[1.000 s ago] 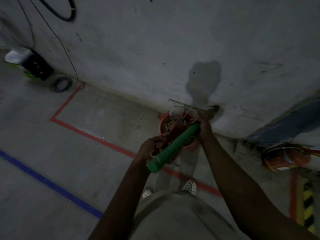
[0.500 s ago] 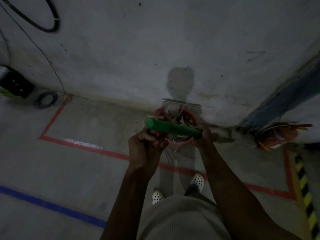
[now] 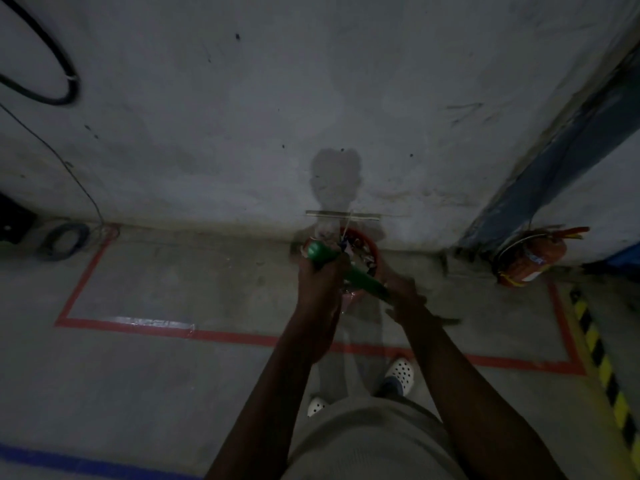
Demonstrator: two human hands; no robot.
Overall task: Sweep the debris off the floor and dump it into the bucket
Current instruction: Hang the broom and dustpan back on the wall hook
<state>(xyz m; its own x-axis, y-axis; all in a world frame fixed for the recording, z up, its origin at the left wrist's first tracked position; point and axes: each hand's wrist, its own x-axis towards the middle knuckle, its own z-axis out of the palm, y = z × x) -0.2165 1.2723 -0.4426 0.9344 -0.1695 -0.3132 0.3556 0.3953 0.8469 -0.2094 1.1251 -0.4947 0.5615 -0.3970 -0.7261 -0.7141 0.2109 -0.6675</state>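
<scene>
Green handle (image 3: 363, 280) swung from level to diagonal, end far-left, over bucket (image 3: 375, 253) full of debris (image 3: 362, 249). Left hand (image 3: 320, 279), right hand (image 3: 403, 294): grip closed round it.

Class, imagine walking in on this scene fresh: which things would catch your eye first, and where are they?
The green handle, gripped by the left hand and right hand, stands out at the centre, over a red bucket of debris against the wall. Red tape outlines a rectangle on the floor around it, with a yellow-black stripe at the right.
</scene>
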